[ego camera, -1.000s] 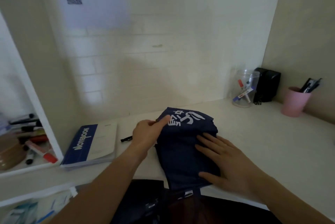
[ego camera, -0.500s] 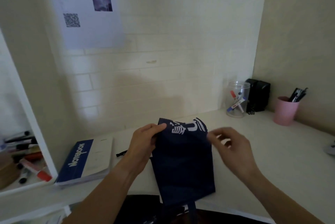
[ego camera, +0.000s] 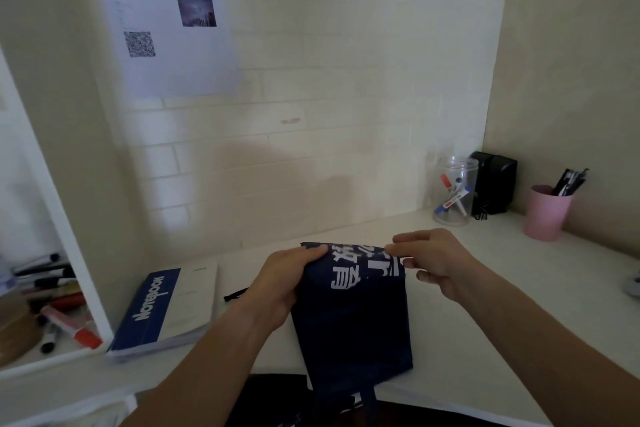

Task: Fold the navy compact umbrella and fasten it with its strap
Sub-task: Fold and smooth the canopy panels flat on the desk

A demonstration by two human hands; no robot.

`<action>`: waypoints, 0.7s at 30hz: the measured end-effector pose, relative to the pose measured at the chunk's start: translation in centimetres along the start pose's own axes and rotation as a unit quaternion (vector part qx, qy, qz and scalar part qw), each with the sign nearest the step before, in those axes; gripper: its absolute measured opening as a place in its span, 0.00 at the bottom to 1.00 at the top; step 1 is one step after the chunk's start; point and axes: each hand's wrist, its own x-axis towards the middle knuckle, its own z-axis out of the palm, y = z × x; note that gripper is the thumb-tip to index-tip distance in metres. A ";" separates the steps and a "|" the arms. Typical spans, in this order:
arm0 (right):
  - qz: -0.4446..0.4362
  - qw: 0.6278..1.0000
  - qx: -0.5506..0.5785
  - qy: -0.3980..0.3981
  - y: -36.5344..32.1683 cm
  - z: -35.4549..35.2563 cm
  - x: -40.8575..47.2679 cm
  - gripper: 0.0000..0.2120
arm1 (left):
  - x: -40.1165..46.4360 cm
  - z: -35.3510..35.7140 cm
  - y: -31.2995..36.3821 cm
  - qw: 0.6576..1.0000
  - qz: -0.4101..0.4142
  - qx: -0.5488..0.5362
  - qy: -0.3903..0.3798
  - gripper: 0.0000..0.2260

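The navy umbrella [ego camera: 353, 319] lies flattened on the white desk [ego camera: 485, 340], its fabric folded into a long panel with white characters near the far end. Its near end hangs over the desk's front edge. My left hand [ego camera: 287, 284] pinches the far left corner of the fabric. My right hand [ego camera: 433, 260] pinches the far right corner between thumb and fingers. A thin black strap [ego camera: 235, 294] pokes out to the left, behind my left wrist. The umbrella's handle and shaft are hidden.
A blue and white notebook [ego camera: 166, 309] lies left of the umbrella. A white divider [ego camera: 69, 236] separates a shelf of markers [ego camera: 59, 309]. At the back right stand a clear jar of markers [ego camera: 453, 194], a black box [ego camera: 495, 181] and a pink pen cup [ego camera: 545, 212].
My right hand lifted off the lower fabric and moved up to take the far right corner. My left hand kept its grip on the far left corner. The camera view tilted up.
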 end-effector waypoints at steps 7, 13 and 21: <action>-0.006 0.997 0.051 -0.064 1.8 -0.8 -0.4 0.17 | -1.5 0.3 -0.5 0.999 0.026 -0.028 -0.022 0.12; -0.010 0.995 0.059 -0.074 2.3 -1.6 -1.6 0.10 | -3.1 -0.2 -1.0 0.998 0.054 0.015 -0.016 0.11; -0.017 0.996 0.034 -0.084 5.0 -0.8 -3.4 0.08 | -4.6 -1.5 -3.9 0.989 0.080 0.120 0.036 0.11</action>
